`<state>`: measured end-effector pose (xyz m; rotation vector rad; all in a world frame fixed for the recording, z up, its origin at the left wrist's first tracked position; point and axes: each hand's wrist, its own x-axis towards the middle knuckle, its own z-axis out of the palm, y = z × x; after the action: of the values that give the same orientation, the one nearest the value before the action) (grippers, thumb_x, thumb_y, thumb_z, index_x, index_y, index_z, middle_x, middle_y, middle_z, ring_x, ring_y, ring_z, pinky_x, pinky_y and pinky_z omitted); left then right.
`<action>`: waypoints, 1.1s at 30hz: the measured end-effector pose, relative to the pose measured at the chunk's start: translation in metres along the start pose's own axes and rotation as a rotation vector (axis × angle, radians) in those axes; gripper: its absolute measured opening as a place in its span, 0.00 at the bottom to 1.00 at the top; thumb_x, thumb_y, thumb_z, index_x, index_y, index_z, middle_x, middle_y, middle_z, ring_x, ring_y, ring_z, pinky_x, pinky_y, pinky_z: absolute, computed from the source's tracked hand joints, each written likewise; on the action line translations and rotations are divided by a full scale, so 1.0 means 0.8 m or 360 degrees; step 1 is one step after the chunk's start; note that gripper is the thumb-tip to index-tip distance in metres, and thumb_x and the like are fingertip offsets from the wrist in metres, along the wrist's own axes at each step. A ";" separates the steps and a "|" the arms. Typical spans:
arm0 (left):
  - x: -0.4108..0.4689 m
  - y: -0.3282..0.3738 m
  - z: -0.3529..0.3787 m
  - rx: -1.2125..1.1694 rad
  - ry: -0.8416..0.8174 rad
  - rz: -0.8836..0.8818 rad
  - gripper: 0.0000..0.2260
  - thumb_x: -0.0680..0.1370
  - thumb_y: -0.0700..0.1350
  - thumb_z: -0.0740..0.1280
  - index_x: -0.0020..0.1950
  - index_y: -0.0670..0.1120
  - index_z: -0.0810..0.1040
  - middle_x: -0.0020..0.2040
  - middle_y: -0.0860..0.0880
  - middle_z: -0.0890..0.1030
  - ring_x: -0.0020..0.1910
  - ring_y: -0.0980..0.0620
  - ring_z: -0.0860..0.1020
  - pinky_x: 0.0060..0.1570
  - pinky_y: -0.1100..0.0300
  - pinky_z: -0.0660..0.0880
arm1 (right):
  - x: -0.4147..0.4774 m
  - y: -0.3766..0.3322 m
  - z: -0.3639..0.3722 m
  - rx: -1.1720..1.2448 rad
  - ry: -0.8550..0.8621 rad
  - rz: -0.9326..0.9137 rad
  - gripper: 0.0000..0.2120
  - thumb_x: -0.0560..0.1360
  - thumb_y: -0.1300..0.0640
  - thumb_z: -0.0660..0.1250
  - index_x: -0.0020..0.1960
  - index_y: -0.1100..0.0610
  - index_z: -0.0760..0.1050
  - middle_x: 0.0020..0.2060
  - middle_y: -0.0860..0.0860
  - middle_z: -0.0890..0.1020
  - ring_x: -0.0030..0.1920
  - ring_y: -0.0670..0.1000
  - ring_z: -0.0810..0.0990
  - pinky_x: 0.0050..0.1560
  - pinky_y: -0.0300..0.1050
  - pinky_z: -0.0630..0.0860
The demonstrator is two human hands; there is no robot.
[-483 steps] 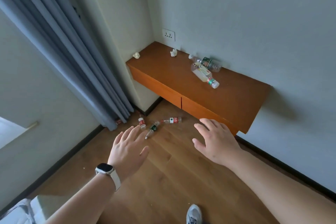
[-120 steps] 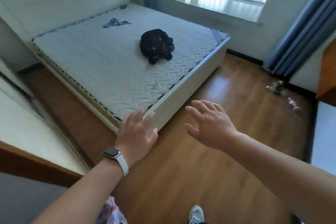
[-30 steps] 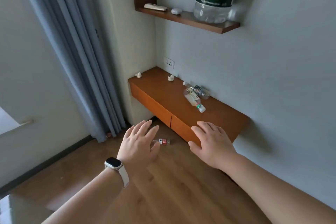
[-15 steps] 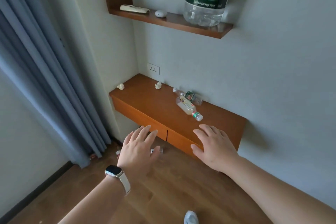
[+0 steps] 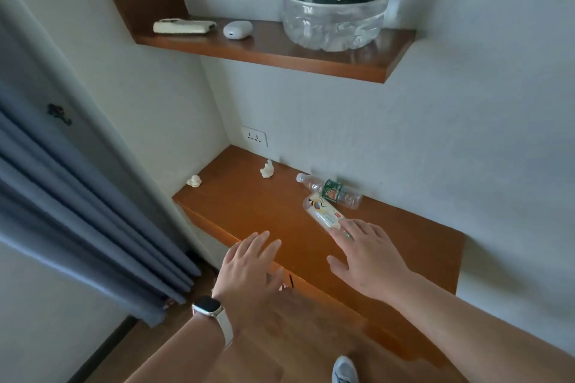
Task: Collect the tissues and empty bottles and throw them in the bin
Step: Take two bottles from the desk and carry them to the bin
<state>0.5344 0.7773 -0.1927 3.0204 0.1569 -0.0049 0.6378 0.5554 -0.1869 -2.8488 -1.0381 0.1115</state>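
White-labelled empty bottle (image 5: 322,214) lies near the table's (image 5: 249,211) back edge, beside another. Right hand (image 5: 367,258), fingers (image 5: 357,228) spread and holding nothing, meets its cap end; left hand (image 5: 249,270) hovers, also empty. Probably light, crushable: grasp mid-body.

You are facing a surface (image 5: 255,214) of smooth orange-brown wood that is giving off a soft satin sheen, and the shelf (image 5: 311,62) is showing the same finish. The bottles (image 5: 334,193) (image 5: 322,214) and the jug (image 5: 334,19) are gleaming as clear, glossy plastic. The tissues (image 5: 267,169) (image 5: 194,181) are looking like crumpled matt white paper. The curtain (image 5: 77,211) is hanging as matt grey-blue cloth, the wall (image 5: 466,134) is showing matt, faintly grainy paint, and the floor (image 5: 280,345) is showing wood-grain planks.
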 end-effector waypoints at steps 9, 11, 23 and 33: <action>0.125 0.013 0.046 0.0043 -0.0243 0.0004 0.24 0.81 0.59 0.55 0.76 0.58 0.58 0.78 0.54 0.57 0.77 0.52 0.55 0.74 0.50 0.54 | 0.089 0.109 0.030 0.0012 -0.0127 0.0047 0.26 0.78 0.38 0.53 0.72 0.48 0.61 0.73 0.51 0.65 0.72 0.54 0.63 0.71 0.54 0.62; 0.142 0.019 0.054 -0.0045 -0.0255 -0.0072 0.24 0.80 0.59 0.56 0.76 0.58 0.60 0.77 0.55 0.59 0.76 0.53 0.57 0.73 0.52 0.56 | 0.099 0.121 0.036 0.0052 -0.0117 0.0116 0.26 0.79 0.38 0.52 0.73 0.49 0.60 0.73 0.51 0.64 0.73 0.53 0.62 0.72 0.53 0.60; 0.265 0.050 0.124 -0.0117 -0.0503 0.0328 0.27 0.79 0.55 0.60 0.77 0.55 0.57 0.79 0.50 0.57 0.77 0.48 0.55 0.74 0.48 0.56 | 0.167 0.178 0.078 0.0211 -0.0264 0.0505 0.27 0.79 0.39 0.55 0.74 0.47 0.58 0.75 0.50 0.60 0.75 0.54 0.58 0.72 0.53 0.57; 0.309 0.007 0.165 0.0200 -0.0759 0.0685 0.36 0.79 0.51 0.61 0.78 0.58 0.39 0.79 0.49 0.37 0.77 0.44 0.34 0.74 0.39 0.41 | 0.235 0.162 0.102 0.0180 -0.0295 0.0531 0.28 0.76 0.42 0.62 0.73 0.48 0.59 0.71 0.50 0.67 0.68 0.53 0.67 0.65 0.51 0.67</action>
<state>0.7815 0.7819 -0.3252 2.9981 -0.5495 -0.7067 0.8554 0.5845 -0.2903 -2.9205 -0.5494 0.4534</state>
